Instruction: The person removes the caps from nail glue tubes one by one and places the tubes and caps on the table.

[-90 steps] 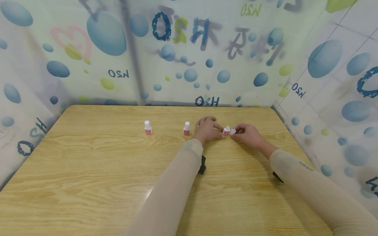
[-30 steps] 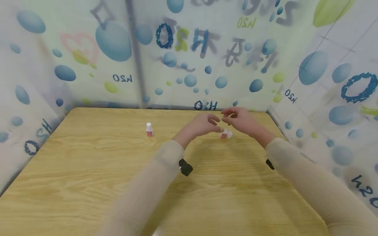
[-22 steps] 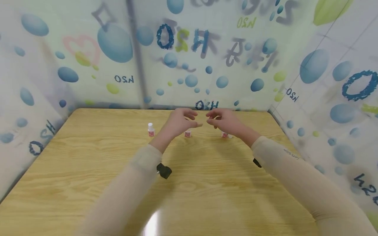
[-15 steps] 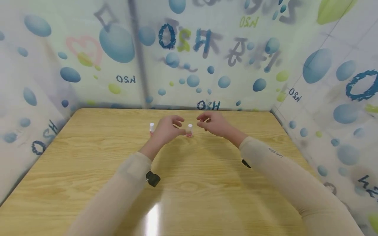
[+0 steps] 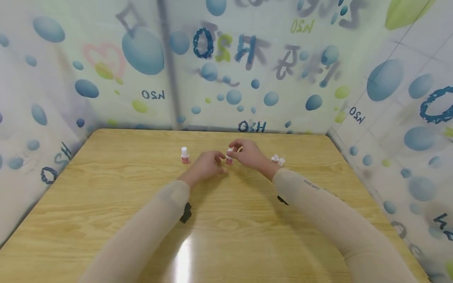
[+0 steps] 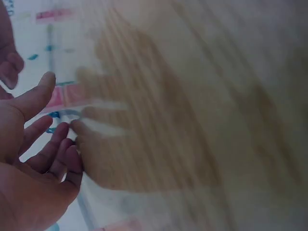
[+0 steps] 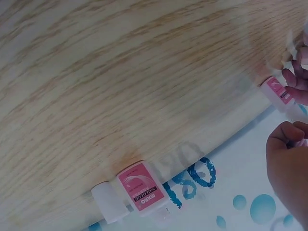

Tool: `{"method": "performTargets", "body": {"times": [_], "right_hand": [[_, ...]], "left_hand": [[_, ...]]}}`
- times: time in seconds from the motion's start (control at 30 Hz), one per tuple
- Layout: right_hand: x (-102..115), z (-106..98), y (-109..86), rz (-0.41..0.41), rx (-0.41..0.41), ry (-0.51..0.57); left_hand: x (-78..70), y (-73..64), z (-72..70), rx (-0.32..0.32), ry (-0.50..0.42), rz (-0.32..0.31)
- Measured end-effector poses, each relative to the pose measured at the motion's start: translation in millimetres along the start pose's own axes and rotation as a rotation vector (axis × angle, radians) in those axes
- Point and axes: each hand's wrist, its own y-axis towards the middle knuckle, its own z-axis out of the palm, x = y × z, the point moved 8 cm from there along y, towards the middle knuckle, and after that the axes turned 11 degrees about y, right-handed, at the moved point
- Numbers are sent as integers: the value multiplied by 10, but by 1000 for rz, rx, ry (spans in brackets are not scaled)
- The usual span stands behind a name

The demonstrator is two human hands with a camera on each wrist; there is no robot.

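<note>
A small white nail glue bottle with a pink label (image 5: 229, 161) stands upright at mid table. My right hand (image 5: 247, 153) is at its cap from the right, thumb and fingers apart around the top. Close on the left is my left hand (image 5: 207, 165), its fingers loosely bent beside the bottle and gripping nothing. To the right stands a second nail glue bottle (image 7: 143, 187), uncapped, with a white cap (image 7: 109, 201) on the table beside it. Another capped bottle (image 5: 185, 155) stands upright to the left of both hands.
The wooden table (image 5: 226, 243) ends at a patterned curtain (image 5: 233, 78) behind the bottles. More of that curtain hangs along the left and right sides. A small black camera (image 5: 185, 212) sits under the left wrist.
Both hands have left the right-hand bottle and moved left to the middle one. The cap that the right hand held three seconds ago now lies beside the right-hand bottle.
</note>
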Motion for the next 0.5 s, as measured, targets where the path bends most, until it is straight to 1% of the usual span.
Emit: {"method": "performTargets", "body": {"times": [0.13,0.33,0.5], "right_hand": [[-33,-2,8,19,-20,-6],[-77,-10,19,45,-27,10],[-60,-19,21,37,-18,9]], "left_hand": [[26,93,21,-14,24,3],[72,195,25,-15,-4,12],[112,253,11,-14,-6,10]]}}
